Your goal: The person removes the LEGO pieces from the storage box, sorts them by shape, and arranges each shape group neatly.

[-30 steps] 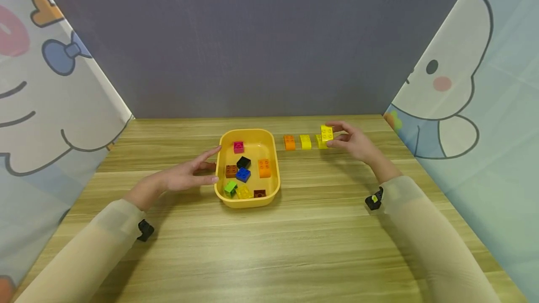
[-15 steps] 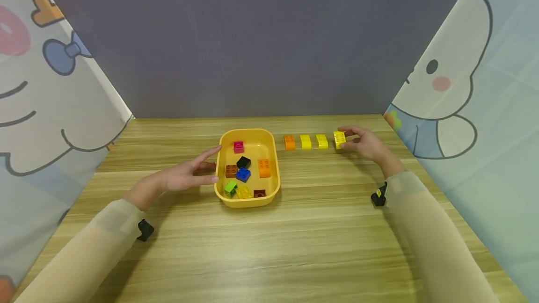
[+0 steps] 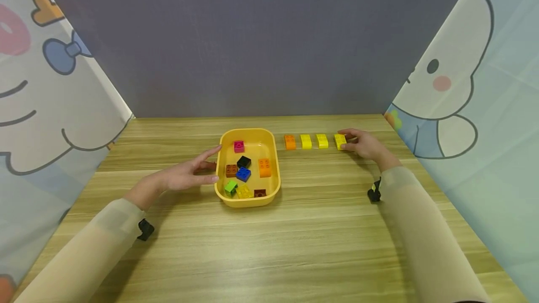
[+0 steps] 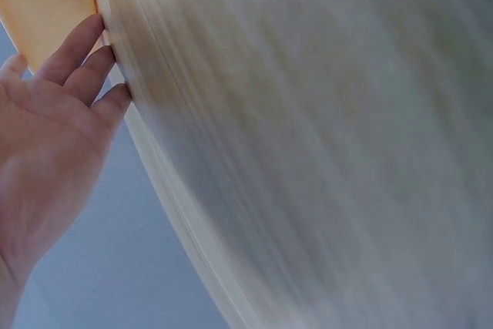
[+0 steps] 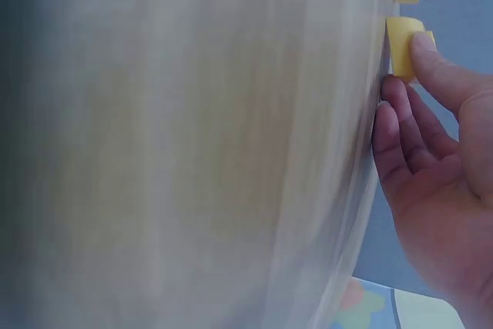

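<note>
At the right end of a row of bricks, my right hand (image 3: 365, 146) pinches a yellow toy building brick (image 3: 340, 142) that sits on the table. In the right wrist view the thumb presses one side of this brick (image 5: 401, 45); the other fingertips are low by the table. My left hand (image 3: 183, 176), fingers spread, touches the left side of a yellow tray (image 3: 248, 203). The left wrist view has the hand (image 4: 54, 144) at the orange-looking tray wall (image 4: 46, 1). Left of the pinched brick stand two yellow bricks (image 3: 322, 141) and an orange brick (image 3: 290, 142).
Inside the tray lie several loose bricks, among them a pink one (image 3: 238, 147), a blue one (image 3: 243, 174), a black one (image 3: 244, 162) and a longer orange one (image 3: 264, 168). A grey panel (image 3: 261, 41) closes the table's back; printed cloths hang at both sides.
My right hand has carried the yellow brick rightward and down from above the third brick to the row's right end, onto the table. The left hand and tray have stayed put.
</note>
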Demonstrator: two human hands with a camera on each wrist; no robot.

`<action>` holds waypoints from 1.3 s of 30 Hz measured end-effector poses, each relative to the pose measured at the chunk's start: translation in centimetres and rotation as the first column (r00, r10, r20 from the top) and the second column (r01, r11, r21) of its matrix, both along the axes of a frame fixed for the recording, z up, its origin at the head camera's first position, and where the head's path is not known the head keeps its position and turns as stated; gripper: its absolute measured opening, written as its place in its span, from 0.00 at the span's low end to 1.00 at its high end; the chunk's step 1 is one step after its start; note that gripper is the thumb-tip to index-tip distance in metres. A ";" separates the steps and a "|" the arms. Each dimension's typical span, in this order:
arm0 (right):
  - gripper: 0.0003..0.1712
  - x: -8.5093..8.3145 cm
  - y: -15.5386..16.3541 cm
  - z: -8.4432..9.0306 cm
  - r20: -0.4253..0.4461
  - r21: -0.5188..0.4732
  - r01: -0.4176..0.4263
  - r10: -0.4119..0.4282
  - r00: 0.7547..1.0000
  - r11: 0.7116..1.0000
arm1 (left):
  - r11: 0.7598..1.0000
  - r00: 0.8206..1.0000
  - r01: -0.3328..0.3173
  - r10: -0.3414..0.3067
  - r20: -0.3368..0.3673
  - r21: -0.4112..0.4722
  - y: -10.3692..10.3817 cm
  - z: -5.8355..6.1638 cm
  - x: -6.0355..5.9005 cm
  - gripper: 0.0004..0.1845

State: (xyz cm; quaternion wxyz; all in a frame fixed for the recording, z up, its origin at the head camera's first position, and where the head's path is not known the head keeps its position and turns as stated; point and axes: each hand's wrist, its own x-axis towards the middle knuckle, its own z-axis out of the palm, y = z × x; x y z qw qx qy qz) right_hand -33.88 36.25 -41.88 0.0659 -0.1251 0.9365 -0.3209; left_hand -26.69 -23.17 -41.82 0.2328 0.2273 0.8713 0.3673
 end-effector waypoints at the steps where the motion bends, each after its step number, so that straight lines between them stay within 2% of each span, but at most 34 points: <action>1: 0.33 -0.1 0.0 0.0 0.004 0.003 -0.002 0.002 1.000 1.000 | 1.000 1.000 -0.001 0.001 -0.001 -0.002 0.0 0.0 0.0 0.52; 14: 0.33 -0.8 -0.5 0.1 0.060 0.044 -0.046 0.044 0.997 0.998 | 1.000 1.000 0.007 -0.007 -0.015 0.002 -0.1 -0.3 -0.1 0.52; 27: 0.33 -0.8 -0.9 0.2 0.086 0.049 -0.033 0.029 0.996 0.998 | 1.000 1.000 0.013 -0.012 -0.003 0.027 0.0 -0.2 0.1 0.53; 39: 0.35 -0.7 -0.9 0.1 0.089 0.025 -0.025 0.023 0.996 0.999 | 1.000 1.000 0.010 -0.010 -0.011 0.016 -0.1 -0.2 0.1 0.52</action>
